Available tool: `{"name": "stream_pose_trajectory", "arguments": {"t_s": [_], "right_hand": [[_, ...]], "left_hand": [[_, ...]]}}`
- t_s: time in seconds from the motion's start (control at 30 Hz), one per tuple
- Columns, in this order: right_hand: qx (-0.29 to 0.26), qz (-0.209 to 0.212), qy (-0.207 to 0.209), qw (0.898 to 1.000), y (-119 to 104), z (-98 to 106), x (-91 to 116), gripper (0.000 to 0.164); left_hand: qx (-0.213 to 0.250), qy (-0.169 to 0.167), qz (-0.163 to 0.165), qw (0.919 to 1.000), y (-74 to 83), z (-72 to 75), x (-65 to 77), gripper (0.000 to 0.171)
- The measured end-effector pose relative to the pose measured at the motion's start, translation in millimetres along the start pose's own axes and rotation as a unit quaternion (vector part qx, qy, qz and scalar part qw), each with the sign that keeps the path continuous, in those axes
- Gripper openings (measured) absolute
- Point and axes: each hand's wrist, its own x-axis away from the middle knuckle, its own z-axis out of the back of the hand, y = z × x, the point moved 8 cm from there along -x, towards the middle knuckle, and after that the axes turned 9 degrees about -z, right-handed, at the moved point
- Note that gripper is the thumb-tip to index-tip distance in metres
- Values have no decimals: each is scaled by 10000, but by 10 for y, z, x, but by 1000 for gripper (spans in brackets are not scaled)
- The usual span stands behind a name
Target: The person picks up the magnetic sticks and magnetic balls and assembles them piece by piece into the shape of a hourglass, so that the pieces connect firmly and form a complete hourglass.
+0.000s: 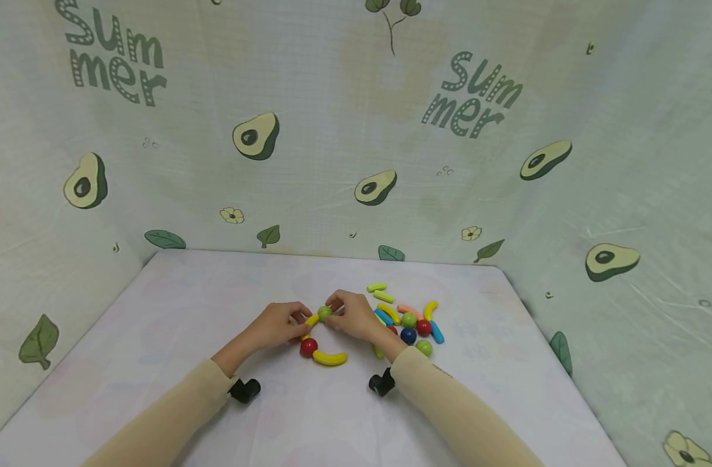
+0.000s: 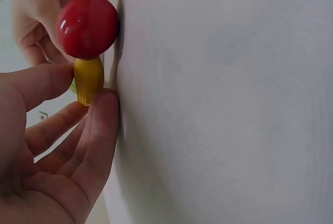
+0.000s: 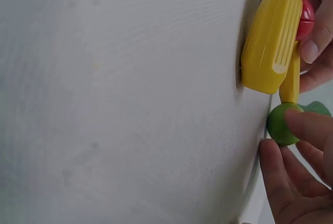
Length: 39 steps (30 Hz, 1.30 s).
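My left hand (image 1: 280,324) pinches a yellow toy banana (image 2: 89,78) between thumb and fingers at the table surface. One end of that banana meets a red ball (image 1: 308,348); its other end reaches a green ball (image 3: 282,125). The green ball is pinched in the fingertips of my right hand (image 1: 357,316). A second yellow toy banana (image 1: 330,359) lies on the near side, with one end against the red ball. Together these pieces form a curved line that opens to the right.
Right of my hands lies a loose group of pieces: a dark blue ball (image 1: 408,336), a red ball (image 1: 424,327), green balls, more bananas and blue, orange and lime sticks. My right forearm covers part of it. A printed cloth (image 1: 320,214) hangs behind the white table (image 1: 215,279).
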Motion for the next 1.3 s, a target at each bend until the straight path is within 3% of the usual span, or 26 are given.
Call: {"name": "stream_pose_trajectory", "arguments": {"t_s": [0.33,0.6,1.3], "right_hand": [[-87,-51,12,9999,-29,-7,18,25],[-62,5,-21,10000,-42,0,15,25],[112,338,-309,9989,-63,-25,57,31]], "left_hand": [[46,52,-236,9997,24,23,-20,40],[44,46,-325,9995,37,22,-51,38],[-182,-1,-148,9997,8,7,-50,41]]}}
